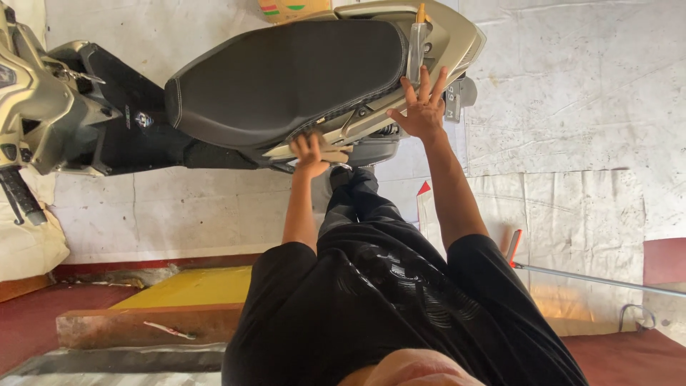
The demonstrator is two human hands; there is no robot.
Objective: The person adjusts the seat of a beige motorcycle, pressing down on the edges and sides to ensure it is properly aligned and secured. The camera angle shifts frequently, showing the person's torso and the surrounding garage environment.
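One head-worn camera looks steeply down the person's own torso (chin in frame) onto a scooter (pixel 286 86) close ahead.

I think I am in a small repair shop or garage for motorbikes. A scooter (pixel 236 86) is parked right in front of me on a rough grey concrete floor (pixel 572 93) with cracks and stains, the kind you see where bikes get fixed. Flat sheets of cardboard (pixel 572 214) lie on the ground. A long metal tool with a red handle (pixel 572 275) rests on the floor. There is a yellow ramp (pixel 189 287) with a worn edge, and a cardboard box (pixel 289 9) sits behind the scooter. Nothing here looks like a home.
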